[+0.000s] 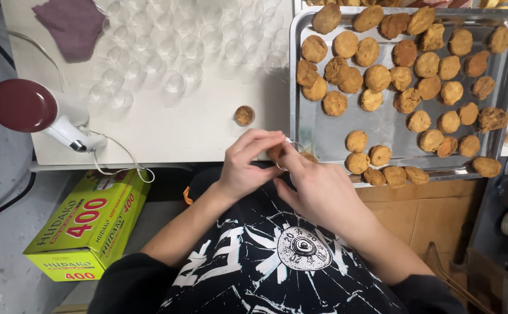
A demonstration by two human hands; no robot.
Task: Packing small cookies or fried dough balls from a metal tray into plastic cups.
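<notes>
Both hands, left hand [243,166] and right hand [318,192], pinch one brown cookie [275,152] beside the tray [382,125].

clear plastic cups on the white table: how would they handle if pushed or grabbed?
The clear cups look thin-walled and empty, so probably very light and apt to skid or tip. Packed close together on the table, a push likely shifts several. A firm squeeze may dent them.

— What sort of place are you working in?
— A small food-packing room: your white table [167,131] carries a steel tray [382,125] of cookies [377,77] and rows of clear cups [172,40].
</notes>
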